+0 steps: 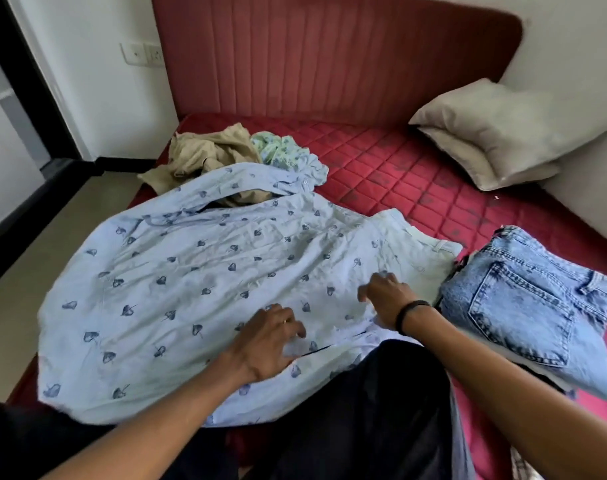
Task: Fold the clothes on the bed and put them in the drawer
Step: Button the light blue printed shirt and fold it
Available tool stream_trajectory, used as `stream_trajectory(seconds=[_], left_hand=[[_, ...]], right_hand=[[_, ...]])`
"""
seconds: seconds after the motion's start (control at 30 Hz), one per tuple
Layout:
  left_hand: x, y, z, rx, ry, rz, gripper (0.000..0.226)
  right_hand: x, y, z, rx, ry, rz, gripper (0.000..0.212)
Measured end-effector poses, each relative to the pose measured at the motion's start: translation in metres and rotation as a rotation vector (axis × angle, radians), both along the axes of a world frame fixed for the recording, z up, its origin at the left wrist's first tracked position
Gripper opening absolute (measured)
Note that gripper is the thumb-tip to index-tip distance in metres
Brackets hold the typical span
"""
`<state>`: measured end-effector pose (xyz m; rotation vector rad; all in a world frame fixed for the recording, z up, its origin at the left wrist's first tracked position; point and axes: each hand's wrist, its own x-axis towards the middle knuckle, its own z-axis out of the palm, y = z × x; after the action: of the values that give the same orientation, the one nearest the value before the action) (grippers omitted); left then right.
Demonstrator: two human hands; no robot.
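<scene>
**Both hands flat on the shirt**

Grip: left hand point(267, 336) rests on the shirt point(198, 289) with fingers spread and straight, pinching nothing. Right hand point(387, 299) also lies on the cloth, fingers loosely bent at the tips; whether they pinch a fold, cannot tell. Black band on the right wrist.

Shirt: pale blue, dark leaf print, spread wide and creased over the near left part of the bed point(399, 174), its left side draping over the bed's left edge. Collar end points toward the headboard point(329, 57).

Jeans point(530, 306): folded, back pocket up, just beside the shirt's right edge, by the bed's near right edge (on top of other folded cloth, barely showing).

Beyond the shirt, near the bed's far left corner: a crumpled tan garment point(205, 154), with a crumpled green printed one point(281, 150) touching it on the right. The shirt's collar overlaps both.

Pillows point(485, 133): two stacked, at the far right corner against the wall.

Person's dark-clad knee on the near edge, over the shirt's hem.
</scene>
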<state>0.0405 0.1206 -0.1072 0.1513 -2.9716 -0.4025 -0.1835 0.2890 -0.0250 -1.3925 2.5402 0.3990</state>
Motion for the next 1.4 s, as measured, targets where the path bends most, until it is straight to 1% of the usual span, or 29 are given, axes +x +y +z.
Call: stream_trajectory(seconds=[0.1, 0.17, 0.27, 0.33, 0.4, 0.47, 0.53, 0.6, 0.63, 0.7, 0.73, 0.8, 0.87, 0.9, 1.0, 1.07, 1.13, 1.2, 1.33, 1.4], left_hand=[[-0.002, 0.009, -0.005, -0.001, -0.062, 0.033, 0.031], [0.002, 0.016, -0.003, 0.017, -0.067, 0.067, 0.028], [0.004, 0.021, 0.004, 0.111, -0.035, 0.101, 0.018], [0.003, 0.023, 0.011, 0.185, -0.037, 0.115, 0.012], [0.002, 0.027, 0.015, 0.221, -0.069, 0.101, 0.010], [0.003, 0.032, 0.015, 0.237, -0.112, 0.084, 0.014], [0.007, 0.035, 0.011, 0.249, -0.162, 0.078, 0.019], [0.009, 0.036, 0.009, 0.247, -0.179, 0.084, 0.020], [0.011, 0.035, 0.008, 0.259, -0.178, 0.092, 0.020], [0.015, 0.032, 0.007, 0.288, -0.189, 0.110, 0.022], [0.018, 0.030, 0.006, 0.299, -0.208, 0.117, 0.021], [0.021, 0.023, 0.005, 0.355, -0.253, 0.137, 0.020], [0.022, 0.017, 0.005, 0.405, -0.299, 0.155, 0.020], [0.020, 0.013, 0.004, 0.410, -0.326, 0.156, 0.020], [0.007, 0.008, 0.008, 0.427, -0.479, 0.141, 0.008], [-0.008, 0.007, 0.017, 0.469, -0.599, 0.108, 0.011], [-0.029, 0.000, 0.028, 0.420, -0.634, 0.067, 0.017], [-0.063, -0.015, 0.034, 0.365, -0.535, 0.060, 0.017], [-0.156, -0.051, 0.035, 0.360, -0.188, 0.163, 0.024], [-0.206, -0.066, 0.036, 0.307, -0.068, 0.177, 0.028]], right_hand=[[-0.012, 0.024, -0.012, 0.041, 0.062, 0.048, 0.045], [-0.010, 0.037, -0.019, 0.021, 0.088, 0.068, 0.041], [-0.010, 0.052, -0.018, -0.022, 0.149, 0.058, 0.035], [-0.011, 0.057, -0.014, -0.010, 0.207, 0.034, 0.035], [-0.009, 0.059, -0.007, 0.035, 0.205, -0.038, 0.032], [-0.009, 0.061, -0.007, 0.080, 0.076, -0.147, 0.029], [-0.012, 0.064, -0.012, 0.085, -0.135, -0.275, 0.023], [-0.015, 0.066, -0.019, -0.031, -0.270, -0.383, 0.006], [-0.017, 0.067, -0.023, -0.124, -0.296, -0.443, 0.005], [-0.017, 0.065, -0.028, -0.304, -0.315, -0.592, 0.021], [-0.016, 0.063, -0.029, -0.354, -0.294, -0.663, 0.032], [-0.015, 0.057, -0.031, -0.383, -0.248, -0.765, 0.048], [-0.013, 0.048, -0.030, -0.383, -0.233, -0.811, 0.055], [-0.015, 0.044, -0.030, -0.387, -0.230, -0.820, 0.055], [-0.026, 0.032, -0.029, -0.444, -0.215, -0.784, 0.041], [-0.038, 0.021, -0.031, -0.516, -0.253, -0.753, 0.040], [-0.049, 0.009, -0.032, -0.573, -0.313, -0.769, 0.046], [-0.065, -0.006, -0.035, -0.612, -0.342, -0.810, 0.046], [-0.097, -0.028, -0.050, -0.626, -0.317, -0.895, 0.038], [-0.107, -0.032, -0.059, -0.621, -0.299, -0.906, 0.034]])
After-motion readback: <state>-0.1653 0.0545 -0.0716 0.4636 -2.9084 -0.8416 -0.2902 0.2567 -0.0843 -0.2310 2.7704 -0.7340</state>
